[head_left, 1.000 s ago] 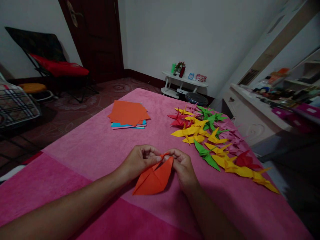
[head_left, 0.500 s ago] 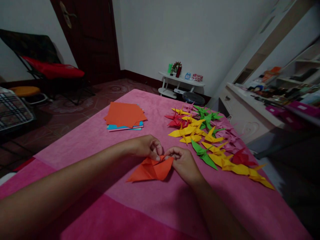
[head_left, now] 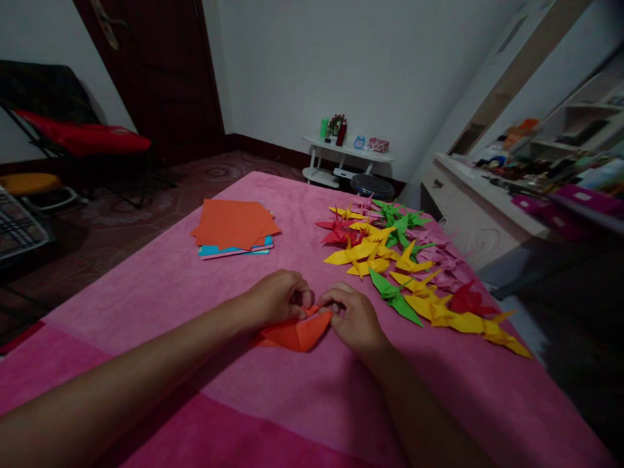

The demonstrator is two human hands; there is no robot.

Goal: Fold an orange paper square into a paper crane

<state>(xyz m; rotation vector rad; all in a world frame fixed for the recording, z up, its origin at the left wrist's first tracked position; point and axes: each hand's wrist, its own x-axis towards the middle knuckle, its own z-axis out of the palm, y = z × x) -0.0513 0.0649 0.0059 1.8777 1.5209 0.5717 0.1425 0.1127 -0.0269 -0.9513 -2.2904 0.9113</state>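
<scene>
A partly folded sheet of orange origami paper (head_left: 298, 335) rests on the pink tablecloth (head_left: 273, 396) in front of me. My left hand (head_left: 281, 296) pinches its upper edge from the left and covers part of the left side. From the right, my right hand (head_left: 351, 316) grips the upper right corner between thumb and fingers. The two hands are close together, with a raised fold of the paper between them. Fingertips hide some of the creases.
A stack of coloured paper (head_left: 236, 224), orange on top, lies at the back left of the table. Several folded paper cranes (head_left: 390, 250) in yellow, green, red and pink cover the right side. Beyond stand a low white shelf (head_left: 348, 148) and a white dresser (head_left: 487, 195).
My left hand has shifted down and left over the orange paper, covering more of its left part. The right hand keeps its grip. The whole view has turned slightly.
</scene>
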